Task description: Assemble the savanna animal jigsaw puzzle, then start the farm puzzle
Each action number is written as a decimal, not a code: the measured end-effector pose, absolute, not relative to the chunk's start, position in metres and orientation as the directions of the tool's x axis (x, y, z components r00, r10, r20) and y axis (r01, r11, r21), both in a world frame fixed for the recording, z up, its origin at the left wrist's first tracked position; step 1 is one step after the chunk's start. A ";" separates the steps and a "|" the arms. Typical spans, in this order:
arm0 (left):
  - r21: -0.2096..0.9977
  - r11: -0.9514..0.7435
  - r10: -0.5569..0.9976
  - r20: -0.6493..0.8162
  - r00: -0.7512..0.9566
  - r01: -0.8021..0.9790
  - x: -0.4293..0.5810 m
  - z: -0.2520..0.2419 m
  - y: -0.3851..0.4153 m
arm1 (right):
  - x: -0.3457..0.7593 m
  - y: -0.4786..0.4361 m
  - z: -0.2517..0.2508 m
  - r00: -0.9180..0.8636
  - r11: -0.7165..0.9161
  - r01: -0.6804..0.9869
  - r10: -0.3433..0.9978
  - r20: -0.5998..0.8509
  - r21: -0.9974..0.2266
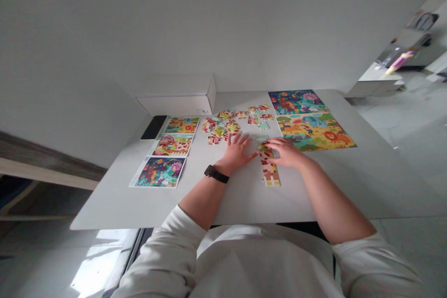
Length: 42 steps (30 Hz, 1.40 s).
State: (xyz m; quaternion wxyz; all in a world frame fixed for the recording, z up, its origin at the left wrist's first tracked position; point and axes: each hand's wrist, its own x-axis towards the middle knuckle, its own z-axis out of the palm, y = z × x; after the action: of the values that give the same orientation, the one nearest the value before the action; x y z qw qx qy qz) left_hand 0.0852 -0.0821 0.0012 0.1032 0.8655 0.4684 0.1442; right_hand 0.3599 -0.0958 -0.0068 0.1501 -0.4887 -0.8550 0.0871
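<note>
Starting at your far left, the dark phone (154, 128) lies flat near the desk's (115, 205) left edge, with three picture sheets (160, 172) in a column beside it. The white box (176, 104) stands behind them against the wall, so there's no room to push back there. Next comes the heap of loose pieces (220, 129), and just on the near side of it your left hand (239, 152), palm down, fingers spread, gripping nothing you can see.

Now the centre: the puzzle strip (270, 173) runs toward you between your hands, its near end short of the front edge with bare surface to spare. Your right hand (283, 151) curls over its far end, fingertips on the pieces; they're small and half covered, so you can't tell whether it's pinching one or just pressing. This looks like the joining step: the move calls for lining up that far end and pressing evenly, the left hand bracing.

Over right, two large picture panels (316, 131) fill the back corner; the open room lies nearer you, right of your forearm.
</note>
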 end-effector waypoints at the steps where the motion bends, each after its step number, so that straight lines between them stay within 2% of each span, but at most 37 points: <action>1: 0.317 -0.550 0.834 0.157 0.529 0.773 0.086 0.001 -0.082 | 0.360 -0.096 -0.007 -0.476 0.506 0.811 0.863 0.171 -0.295; 8: 0.276 -0.569 0.821 0.132 0.556 0.775 0.097 -0.006 -0.085 | 0.359 -0.096 -0.006 -0.482 0.513 0.807 0.859 0.176 -0.292; 14: 0.249 -0.554 0.832 0.173 0.527 0.794 0.102 -0.011 -0.081 | 0.358 -0.096 -0.005 -0.477 0.507 0.813 0.862 0.171 -0.286; 32: 0.274 -0.556 0.831 0.222 0.511 0.785 0.096 -0.012 -0.084 | 0.367 -0.092 -0.015 -0.466 0.492 0.824 0.870 0.159 -0.281; 37: 0.357 -0.539 0.841 0.277 0.465 0.763 0.096 -0.009 -0.083 | 0.367 -0.092 -0.010 -0.449 0.514 0.781 0.857 0.253 -0.354; 42: 0.554 -0.490 0.872 0.318 0.373 0.673 0.092 -0.002 -0.084 | 0.364 -0.092 -0.005 -0.350 0.496 0.758 0.857 0.378 -0.424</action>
State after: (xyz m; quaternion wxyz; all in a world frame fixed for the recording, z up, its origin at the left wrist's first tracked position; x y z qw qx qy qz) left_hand 0.0924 -0.0838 -0.0018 0.1686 0.8113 0.4759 0.2948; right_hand 0.3643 -0.0924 -0.0046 0.2840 -0.4945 -0.8168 0.0873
